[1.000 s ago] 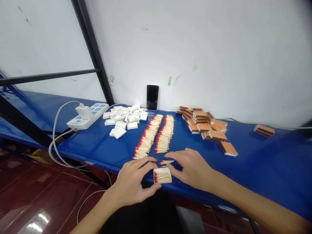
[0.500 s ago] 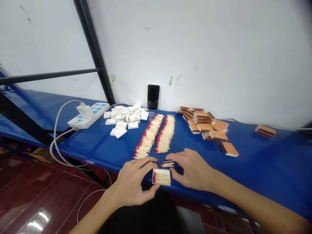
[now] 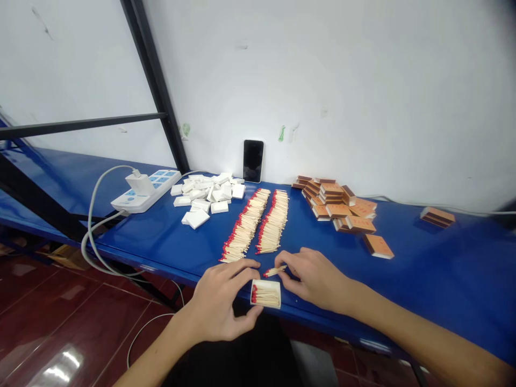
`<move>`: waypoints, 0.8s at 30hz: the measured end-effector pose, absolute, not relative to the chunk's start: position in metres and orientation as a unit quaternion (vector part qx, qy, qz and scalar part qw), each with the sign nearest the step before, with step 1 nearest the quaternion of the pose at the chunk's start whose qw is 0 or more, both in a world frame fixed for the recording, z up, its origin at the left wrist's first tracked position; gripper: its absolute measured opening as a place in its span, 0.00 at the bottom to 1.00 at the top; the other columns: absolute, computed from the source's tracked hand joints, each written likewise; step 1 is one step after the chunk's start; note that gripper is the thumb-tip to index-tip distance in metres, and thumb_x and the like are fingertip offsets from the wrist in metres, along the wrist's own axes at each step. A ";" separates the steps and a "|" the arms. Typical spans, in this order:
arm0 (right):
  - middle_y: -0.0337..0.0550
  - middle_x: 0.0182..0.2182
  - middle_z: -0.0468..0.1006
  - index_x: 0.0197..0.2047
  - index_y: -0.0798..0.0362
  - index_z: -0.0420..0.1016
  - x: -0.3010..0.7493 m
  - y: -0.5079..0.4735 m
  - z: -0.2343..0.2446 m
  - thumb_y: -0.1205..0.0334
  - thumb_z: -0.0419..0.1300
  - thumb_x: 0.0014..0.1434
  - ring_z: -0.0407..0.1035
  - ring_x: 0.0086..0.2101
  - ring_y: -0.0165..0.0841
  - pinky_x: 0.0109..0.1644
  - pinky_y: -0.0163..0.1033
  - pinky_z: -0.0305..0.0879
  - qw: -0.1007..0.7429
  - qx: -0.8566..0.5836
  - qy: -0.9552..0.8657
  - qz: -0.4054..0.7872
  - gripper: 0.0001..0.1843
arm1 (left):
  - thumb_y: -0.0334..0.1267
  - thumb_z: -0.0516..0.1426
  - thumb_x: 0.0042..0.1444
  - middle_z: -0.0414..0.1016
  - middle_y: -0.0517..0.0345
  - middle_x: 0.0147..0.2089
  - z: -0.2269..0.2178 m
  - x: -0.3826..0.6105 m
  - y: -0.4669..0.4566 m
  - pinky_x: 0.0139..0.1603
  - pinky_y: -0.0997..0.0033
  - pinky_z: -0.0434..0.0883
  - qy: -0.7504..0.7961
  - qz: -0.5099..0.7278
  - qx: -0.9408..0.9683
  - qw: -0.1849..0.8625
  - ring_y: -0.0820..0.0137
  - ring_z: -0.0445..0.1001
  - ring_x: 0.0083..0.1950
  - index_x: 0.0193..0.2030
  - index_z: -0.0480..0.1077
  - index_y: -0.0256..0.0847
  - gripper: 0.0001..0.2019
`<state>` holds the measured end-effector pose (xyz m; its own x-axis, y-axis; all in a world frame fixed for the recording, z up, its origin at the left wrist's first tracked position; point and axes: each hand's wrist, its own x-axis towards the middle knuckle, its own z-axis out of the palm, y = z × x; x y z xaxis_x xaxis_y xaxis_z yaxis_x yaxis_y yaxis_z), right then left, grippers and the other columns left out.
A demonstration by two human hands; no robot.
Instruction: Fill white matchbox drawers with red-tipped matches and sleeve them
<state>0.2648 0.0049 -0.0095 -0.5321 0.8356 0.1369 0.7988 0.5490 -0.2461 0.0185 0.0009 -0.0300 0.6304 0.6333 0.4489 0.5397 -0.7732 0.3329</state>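
Observation:
At the table's front edge my left hand steadies a small white matchbox tray, fingers on its far side and thumb on its near side. Red-headed matches lie inside the tray, heads to the left. Just behind it, my right hand pinches a small bunch of matches between thumb and fingers, their heads also pointing left. Beyond both hands, two long rows of matches stretch away: a left row and a right row.
White trays are heaped at the back left, near a power strip with a plugged-in charger. A phone leans against the wall. Orange-brown matchbox sleeves are piled at the right, with single ones apart. Black frame bars stand left.
My right thumb and fingers have closed on the small bunch of matches that lay behind the tray, gathering it together. The left hand and tray have stayed almost still.

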 end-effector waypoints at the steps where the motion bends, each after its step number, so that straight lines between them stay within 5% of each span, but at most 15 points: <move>1: 0.33 0.25 0.74 0.41 0.49 0.72 0.265 0.005 -0.009 0.66 0.57 0.65 0.67 0.26 0.33 0.38 0.38 0.54 0.118 -0.470 -0.871 0.077 0.04 | 0.42 0.61 0.52 0.77 0.53 0.56 -0.030 0.019 0.001 0.46 0.63 0.76 0.327 0.281 0.899 0.082 0.58 0.80 0.51 0.49 0.70 0.45 0.17; 24: 0.38 0.31 0.75 0.39 0.51 0.67 0.265 0.006 -0.011 0.69 0.55 0.66 0.69 0.32 0.34 0.42 0.40 0.56 0.122 -0.443 -0.885 0.075 0.04 | 0.42 0.61 0.52 0.77 0.54 0.56 -0.029 0.019 0.000 0.48 0.63 0.76 0.329 0.277 0.900 0.078 0.59 0.80 0.51 0.49 0.70 0.45 0.16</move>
